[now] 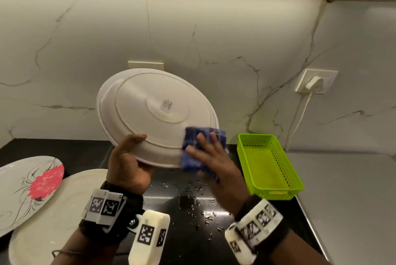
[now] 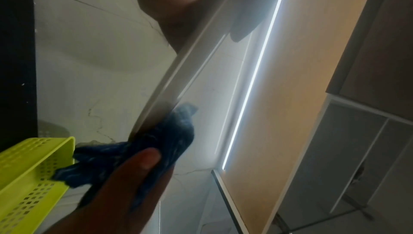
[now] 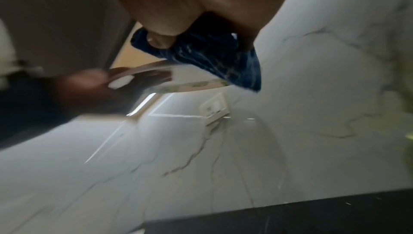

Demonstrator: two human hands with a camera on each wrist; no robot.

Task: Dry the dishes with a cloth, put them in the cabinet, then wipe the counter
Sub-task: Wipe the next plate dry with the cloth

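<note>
**A:** What does the left hand (image 1: 128, 164) do?

**B:** It holds the plate (image 1: 154, 114) by its low edge. The thumb lies on the back of the plate and the fingers curl round the rim to the other side. The plate is up in the air over the counter (image 1: 188, 217), tilted, with its back to us. There is small print in the middle of the back.

**A:** And the right hand (image 1: 210, 157)?

**B:** It presses the cloth (image 1: 199, 147) on the low right rim of the plate. The fingers are spread out flat on the cloth. In the right wrist view the thumb (image 3: 159, 41) is tucked in under the cloth, so the hand pinches it. The cloth is blue and it wraps round the rim. That hand looks blurry.

**A:** What is on the counter?

**B:** Drops of water (image 1: 192, 200) lie under the hands, on the black top. A green basket (image 1: 267, 164) stands to the right, near the cloth but not touching it. At the left are two more plates. The flower plate (image 1: 32, 189) has a pink bloom, and it rests partly on a plain plate (image 1: 60, 217).

**A:** What about the wall?

**B:** The wall (image 1: 214, 40) is pale with dark veins. A white plug (image 1: 314, 83) sits in a socket at the right, and its cord hangs down.
</note>
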